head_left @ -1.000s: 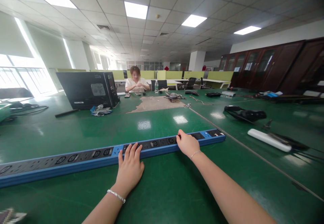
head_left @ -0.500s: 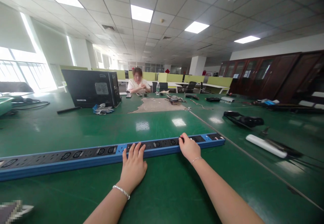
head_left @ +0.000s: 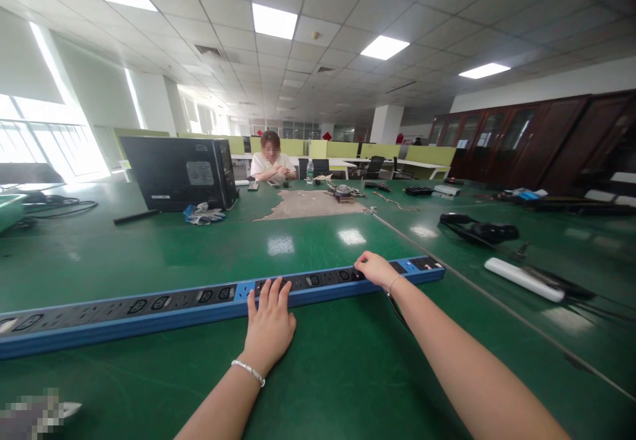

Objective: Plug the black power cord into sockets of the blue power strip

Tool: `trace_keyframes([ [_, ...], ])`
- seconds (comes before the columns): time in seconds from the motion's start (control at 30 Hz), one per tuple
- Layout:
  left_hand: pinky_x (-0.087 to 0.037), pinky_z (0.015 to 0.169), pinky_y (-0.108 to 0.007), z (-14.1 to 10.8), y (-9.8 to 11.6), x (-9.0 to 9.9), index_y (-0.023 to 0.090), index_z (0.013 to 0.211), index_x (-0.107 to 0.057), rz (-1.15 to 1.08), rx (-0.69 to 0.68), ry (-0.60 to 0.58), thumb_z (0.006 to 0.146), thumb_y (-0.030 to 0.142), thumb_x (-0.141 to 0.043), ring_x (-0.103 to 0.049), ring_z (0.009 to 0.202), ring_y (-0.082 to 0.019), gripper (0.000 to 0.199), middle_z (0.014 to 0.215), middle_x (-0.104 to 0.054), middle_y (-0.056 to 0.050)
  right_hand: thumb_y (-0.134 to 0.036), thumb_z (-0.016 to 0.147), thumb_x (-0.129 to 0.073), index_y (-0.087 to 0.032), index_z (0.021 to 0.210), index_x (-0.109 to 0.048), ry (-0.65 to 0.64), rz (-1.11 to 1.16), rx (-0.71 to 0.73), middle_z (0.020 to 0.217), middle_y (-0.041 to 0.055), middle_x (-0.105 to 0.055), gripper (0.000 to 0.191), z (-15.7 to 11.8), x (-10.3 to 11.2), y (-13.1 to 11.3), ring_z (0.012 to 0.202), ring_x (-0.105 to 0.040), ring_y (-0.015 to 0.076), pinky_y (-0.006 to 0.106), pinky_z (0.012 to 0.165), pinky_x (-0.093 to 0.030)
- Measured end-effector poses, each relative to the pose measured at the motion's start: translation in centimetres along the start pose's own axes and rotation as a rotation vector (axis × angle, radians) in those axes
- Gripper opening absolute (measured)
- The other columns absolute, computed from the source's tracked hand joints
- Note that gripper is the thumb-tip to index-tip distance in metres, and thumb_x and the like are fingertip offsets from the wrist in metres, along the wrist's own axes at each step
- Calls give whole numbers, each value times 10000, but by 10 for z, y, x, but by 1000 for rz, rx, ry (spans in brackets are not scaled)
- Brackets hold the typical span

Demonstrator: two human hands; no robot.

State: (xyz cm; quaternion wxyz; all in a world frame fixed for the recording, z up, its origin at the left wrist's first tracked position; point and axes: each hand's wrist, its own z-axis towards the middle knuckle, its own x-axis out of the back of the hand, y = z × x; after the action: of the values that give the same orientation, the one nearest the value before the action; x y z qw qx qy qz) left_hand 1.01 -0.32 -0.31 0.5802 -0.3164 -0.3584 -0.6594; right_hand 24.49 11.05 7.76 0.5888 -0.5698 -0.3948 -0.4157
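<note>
A long blue power strip (head_left: 213,311) with a black socket face lies across the green table (head_left: 318,360), slanting slightly up to the right. My left hand (head_left: 271,321) rests on its middle, fingers spread over the sockets beside a blue section. Farther right, my right hand (head_left: 375,270) is closed at the strip's top face, thumb and fingers pinched around something dark and small at a socket. A dark cord shows under my right wrist, partly hidden by the forearm.
Behind the strip stand a black computer case (head_left: 179,173) and gloves (head_left: 203,214). A person (head_left: 272,162) sits across the table near a bottle (head_left: 310,172). To the right lie a black device (head_left: 479,230) and a white bar (head_left: 524,279). A green basket (head_left: 10,209) is far left.
My right hand has risen a little and turned, and a dark piece and cord now show by it. The strip and my left hand appear shifted slightly right.
</note>
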Motion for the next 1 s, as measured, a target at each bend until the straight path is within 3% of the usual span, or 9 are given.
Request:
trace_keyframes([
  [0.1, -99, 1087, -527, 0, 1, 0, 198, 1286, -442, -1, 6, -3, 745, 203, -449, -315, 1289, -268, 541, 1364, -441, -93, -338, 840, -416, -204, 960, -596, 87, 2, -39, 836, 54, -660, 255, -12, 5, -3, 752, -598, 161, 238, 611, -381],
  [0.17, -92, 1088, -528, 0, 1, 1, 197, 1286, -441, -4, 5, -4, 744, 202, -446, -309, 1293, -268, 542, 1367, -438, -90, -378, 855, -387, -224, 1050, -558, 243, 1, -41, 812, 59, -649, 302, -21, 14, -10, 716, -587, 176, 256, 594, -369],
  [0.23, -91, 1086, -531, 0, 1, 1, 198, 1286, -439, -8, 2, -5, 746, 204, -439, -304, 1295, -267, 540, 1372, -432, -85, -360, 822, -453, -229, 956, -575, 282, 97, 67, 724, 26, -628, 224, -27, 24, -19, 641, -562, 151, 237, 562, -354],
  [0.3, -94, 1084, -534, 0, 1, 1, 195, 1284, -441, -8, 2, -5, 747, 202, -432, -305, 1294, -267, 536, 1373, -430, -86, -309, 787, -508, -209, 821, -570, 133, 308, 147, 604, -16, -576, 122, -30, 29, -29, 523, -505, 100, 202, 505, -330],
  [0.4, -101, 1080, -537, 1, 1, 1, 188, 1276, -450, -4, 6, -5, 748, 194, -424, -312, 1289, -268, 529, 1368, -436, -90, -279, 821, -447, -200, 825, -509, -179, 702, 34, 391, -90, -392, 101, -32, 25, -42, 322, -323, 64, 177, 373, -212],
  [0.5, -107, 1077, -539, 1, 1, 1, 189, 1273, -452, -2, 1, -5, 747, 192, -424, -318, 1286, -267, 527, 1365, -441, -85, -258, 838, -409, -204, 830, -458, -306, 893, -28, 374, -106, -368, 73, -34, 12, -51, 276, -259, 50, 162, 333, -148],
  [0.8, -89, 1085, -530, 0, 2, 2, 193, 1277, -451, -15, 10, 6, 747, 189, -434, -316, 1288, -266, 531, 1363, -443, -90, -319, 846, -387, -235, 834, -406, -545, 1200, -79, 404, -127, -348, 87, -45, -20, -70, 270, -229, 27, 122, 333, -112],
  [0.9, -84, 1086, -529, 0, 3, 1, 197, 1277, -453, -23, 16, 5, 739, 182, -445, -313, 1290, -269, 539, 1360, -446, -94, -352, 830, -408, -238, 838, -396, -512, 1306, -120, 402, -136, -328, 115, -50, -26, -77, 270, -237, 27, 116, 330, -121],
  [1.0, -86, 1087, -526, 0, 3, 1, 195, 1281, -448, -28, 21, 10, 738, 179, -448, -311, 1292, -267, 543, 1360, -447, -96, -327, 823, -404, -225, 835, -420, -381, 1225, -123, 387, -126, -366, 104, -54, -31, -90, 263, -264, 35, 124, 312, -155],
])
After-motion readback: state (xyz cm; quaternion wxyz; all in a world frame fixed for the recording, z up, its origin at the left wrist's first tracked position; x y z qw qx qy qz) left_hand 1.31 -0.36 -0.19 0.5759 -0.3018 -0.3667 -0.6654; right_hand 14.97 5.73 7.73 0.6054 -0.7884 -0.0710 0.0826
